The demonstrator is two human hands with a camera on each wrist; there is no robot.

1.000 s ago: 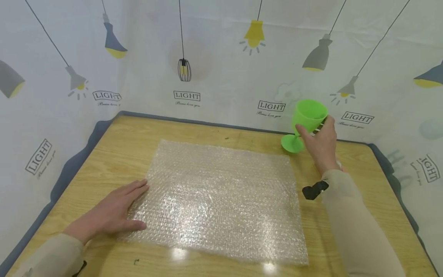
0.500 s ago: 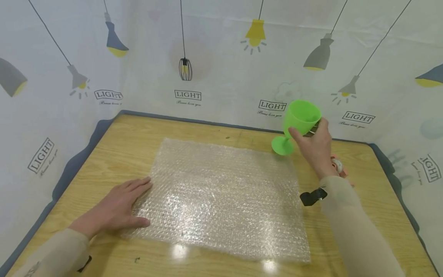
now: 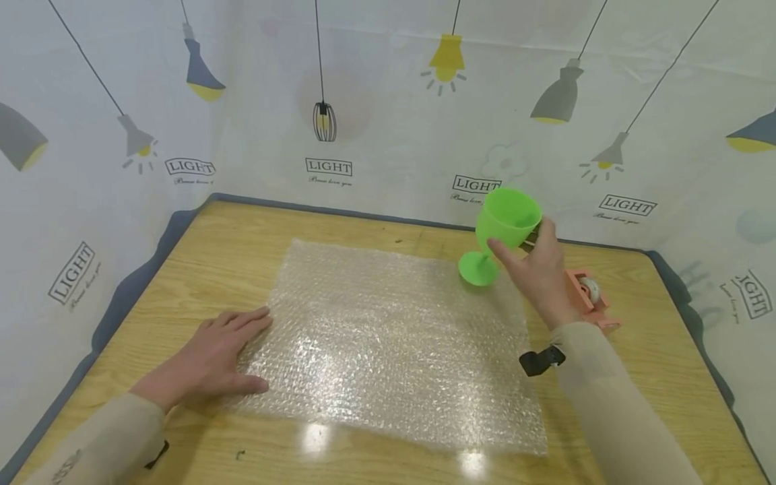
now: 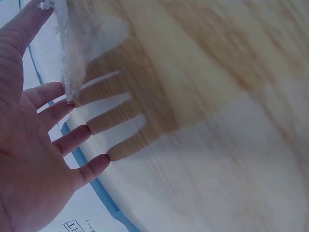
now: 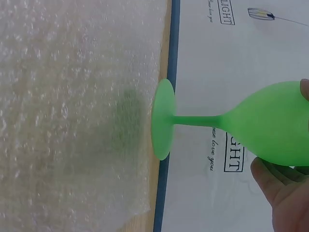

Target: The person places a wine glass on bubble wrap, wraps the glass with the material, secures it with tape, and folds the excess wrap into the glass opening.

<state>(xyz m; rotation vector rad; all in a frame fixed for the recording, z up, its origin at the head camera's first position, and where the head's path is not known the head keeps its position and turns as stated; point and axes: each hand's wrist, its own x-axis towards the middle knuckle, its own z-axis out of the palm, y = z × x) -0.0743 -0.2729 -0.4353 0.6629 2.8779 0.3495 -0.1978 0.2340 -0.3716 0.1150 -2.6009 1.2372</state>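
A bright green goblet (image 3: 508,219) is gripped round its bowl by my right hand (image 3: 536,273). In the head view it leans a little, its round foot over the far right part of a sheet of bubble wrap (image 3: 388,337). The right wrist view shows the goblet's foot (image 5: 163,121) apart from the sheet, with a greenish shadow below. My left hand (image 3: 212,357) rests at the sheet's left edge with fingers spread. In the left wrist view the left hand's fingertips (image 4: 99,164) touch the tabletop, and the sheet's edge lies by the thumb and forefinger.
An orange tape dispenser (image 3: 588,296) with a white roll stands on the wooden table (image 3: 649,364), just right of my right wrist. A white cloth backdrop (image 3: 388,121) printed with lamps rises along the table's back and sides.
My right hand has carried the goblet left and nearer, from beyond the sheet's far right corner to over it. The tape dispenser has come into sight. The left hand has shifted slightly right with the sheet.
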